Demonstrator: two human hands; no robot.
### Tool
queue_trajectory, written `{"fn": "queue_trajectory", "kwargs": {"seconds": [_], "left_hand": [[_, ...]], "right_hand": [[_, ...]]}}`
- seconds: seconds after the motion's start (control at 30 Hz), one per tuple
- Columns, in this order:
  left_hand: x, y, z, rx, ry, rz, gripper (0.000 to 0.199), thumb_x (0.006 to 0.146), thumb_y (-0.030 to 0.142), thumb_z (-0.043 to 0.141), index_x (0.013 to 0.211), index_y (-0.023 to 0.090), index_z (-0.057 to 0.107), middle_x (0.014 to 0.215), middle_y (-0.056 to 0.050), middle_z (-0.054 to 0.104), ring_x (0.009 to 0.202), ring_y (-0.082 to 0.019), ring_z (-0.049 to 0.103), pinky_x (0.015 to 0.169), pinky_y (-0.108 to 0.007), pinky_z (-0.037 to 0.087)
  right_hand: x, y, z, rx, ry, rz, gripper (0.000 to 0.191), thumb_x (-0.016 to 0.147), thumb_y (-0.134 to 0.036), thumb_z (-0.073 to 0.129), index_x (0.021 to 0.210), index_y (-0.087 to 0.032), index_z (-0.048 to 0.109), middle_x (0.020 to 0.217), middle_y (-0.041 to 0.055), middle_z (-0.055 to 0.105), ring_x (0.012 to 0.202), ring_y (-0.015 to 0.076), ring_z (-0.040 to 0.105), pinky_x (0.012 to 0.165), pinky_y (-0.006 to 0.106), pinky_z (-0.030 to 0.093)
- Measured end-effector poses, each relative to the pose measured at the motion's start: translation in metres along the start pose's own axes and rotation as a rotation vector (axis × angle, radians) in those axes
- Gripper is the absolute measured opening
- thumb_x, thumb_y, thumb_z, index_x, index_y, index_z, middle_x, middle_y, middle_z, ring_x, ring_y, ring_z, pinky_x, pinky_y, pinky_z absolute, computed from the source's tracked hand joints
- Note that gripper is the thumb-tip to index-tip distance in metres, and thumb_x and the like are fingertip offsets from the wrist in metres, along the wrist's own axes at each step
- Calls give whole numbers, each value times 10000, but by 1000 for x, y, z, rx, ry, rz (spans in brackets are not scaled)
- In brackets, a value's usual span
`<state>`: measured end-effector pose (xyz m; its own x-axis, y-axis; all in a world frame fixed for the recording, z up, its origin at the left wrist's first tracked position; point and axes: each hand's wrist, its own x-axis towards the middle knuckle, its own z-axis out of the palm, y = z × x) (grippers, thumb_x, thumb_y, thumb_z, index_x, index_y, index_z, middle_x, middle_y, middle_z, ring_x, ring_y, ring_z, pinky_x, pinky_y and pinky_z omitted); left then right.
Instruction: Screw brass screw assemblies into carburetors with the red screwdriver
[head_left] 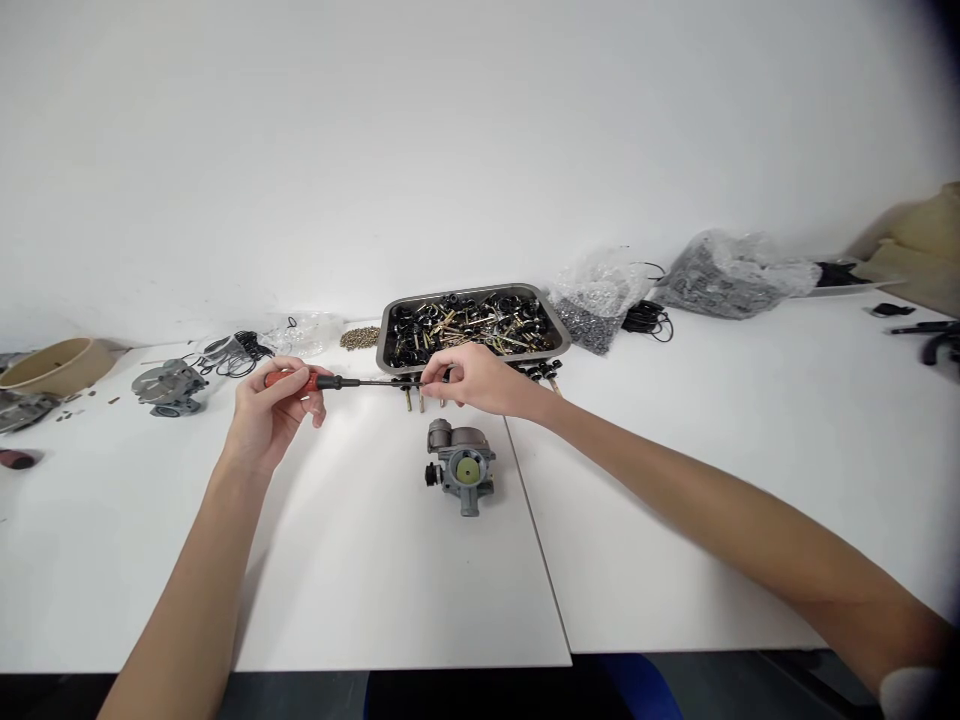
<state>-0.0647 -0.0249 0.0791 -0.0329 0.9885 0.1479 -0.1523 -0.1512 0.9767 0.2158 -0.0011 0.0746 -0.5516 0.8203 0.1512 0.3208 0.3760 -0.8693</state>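
Note:
My left hand [274, 410] is closed round the red and black handle of a screwdriver [360, 382], held level with its shaft pointing right. At the shaft's tip my right hand [469, 378] is closed in a pinch. Whatever lies between those fingertips is too small and too covered to make out. Below the hands, a grey metal carburetor [454, 445] stands on the white table, with a yellow-green disc in its round opening and a black knob on its left side.
Behind the hands sits a metal tray [384, 345] of black and brass-coloured parts, with several more lying before it. Small brass pieces [360, 338] are heaped to its left. Plastic bags of parts [739, 275] lie right. Another carburetor [169, 387] and a beige bowl [71, 365] stand left.

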Motion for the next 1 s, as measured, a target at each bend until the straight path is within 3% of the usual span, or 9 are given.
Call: {"fn": "queue_trajectory", "kwargs": {"seconds": [0.47, 0.7, 0.83, 1.0], "left_hand": [[0, -1, 2, 38, -9, 7, 179, 684, 205, 731, 747, 139, 577, 817, -82, 688, 443, -132, 551, 379, -268, 457], [-3, 3, 3, 91, -43, 93, 248, 699, 224, 759, 841, 160, 567, 817, -69, 706, 444, -129, 563, 382, -271, 481], [5, 29, 23, 123, -98, 265, 319, 718, 229, 776, 921, 202, 532, 792, -45, 725, 436, -155, 581, 368, -291, 493], [14, 78, 72, 303, -231, 551, 321, 723, 200, 785, 976, 177, 589, 743, -34, 694, 590, -191, 661, 385, -273, 507]], "right_hand": [[0, -1, 2, -20, -4, 25, 202, 782, -323, 686, 821, -126, 670, 707, 27, 623, 562, 88, 531, 521, 232, 392], [-3, -3, 2, -105, 15, -17, 179, 776, -317, 683, 772, -138, 690, 685, 18, 615, 601, 92, 511, 595, 247, 391], [-5, -12, -2, -34, -17, 16, 164, 756, -299, 702, 774, -136, 694, 696, 25, 636, 585, 92, 527, 559, 244, 393], [-7, -21, -8, 126, -73, 54, 150, 710, -266, 751, 754, -132, 698, 700, 32, 661, 583, 95, 565, 533, 234, 425]]}}
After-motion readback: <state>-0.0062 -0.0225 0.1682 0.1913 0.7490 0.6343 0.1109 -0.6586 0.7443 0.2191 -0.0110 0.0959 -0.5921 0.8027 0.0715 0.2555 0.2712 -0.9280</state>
